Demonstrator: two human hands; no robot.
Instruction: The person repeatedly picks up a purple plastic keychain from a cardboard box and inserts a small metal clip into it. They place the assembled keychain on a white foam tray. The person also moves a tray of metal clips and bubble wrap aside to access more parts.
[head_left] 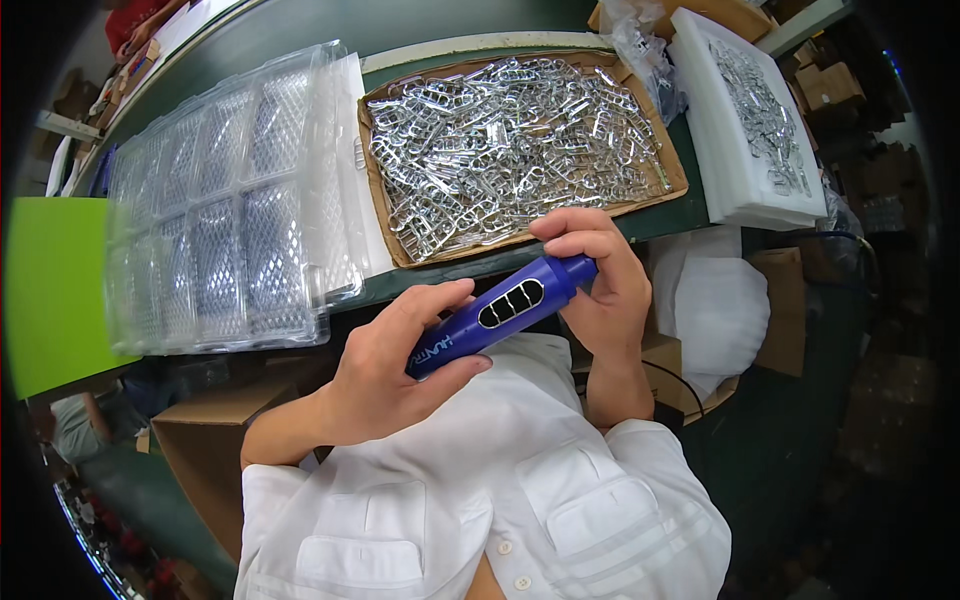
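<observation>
A blue, tube-shaped tool (478,322) with a dark, silver-edged panel on its side is tilted in front of my chest, its right end higher. Its exact kind does not show. My left hand (392,352) wraps its lower, wider end, thumb below and fingers above. At the upper end, the fingers and thumb of my right hand (603,272) close round the narrower blue collar (572,272). Just beyond the hands lies a shallow cardboard tray (675,192) heaped with shiny metal clips (500,150).
Stacked clear plastic blister trays (225,200) lie at the left, beside a bright green panel (60,290). On the right, white foam sheets (700,120) carry more metal pieces (755,110). A cardboard box (215,430) stands low left; white foam wrap (720,310) is at my right.
</observation>
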